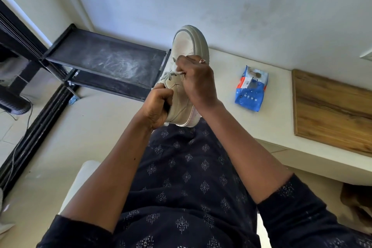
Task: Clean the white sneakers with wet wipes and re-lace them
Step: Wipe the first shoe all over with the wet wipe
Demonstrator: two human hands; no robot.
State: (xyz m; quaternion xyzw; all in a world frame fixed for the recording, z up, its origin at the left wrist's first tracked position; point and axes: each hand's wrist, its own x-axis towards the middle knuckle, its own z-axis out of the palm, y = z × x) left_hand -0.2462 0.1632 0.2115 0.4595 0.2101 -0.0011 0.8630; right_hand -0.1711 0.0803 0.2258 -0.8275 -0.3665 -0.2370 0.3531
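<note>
A person is holding a white low-top sneaker (pixel 186 46) over their lap: left hand (pixel 159 104) curling round its heel, right hand (pixel 196 78) pinching a white lace (pixel 170 75) at the eyelets. A blue wet-wipe packet (pixel 250 88) is lying nearby on a pale ledge (pixel 271 123). Lacing appears unfinished.

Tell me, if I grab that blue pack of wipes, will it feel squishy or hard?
Probably squishy: the blue wipes pack looks crumpled and saggy, so it should bend in your hand. Its shiny film might feel slippery. It lies flat on the white ledge, so it likely won't roll.
</note>
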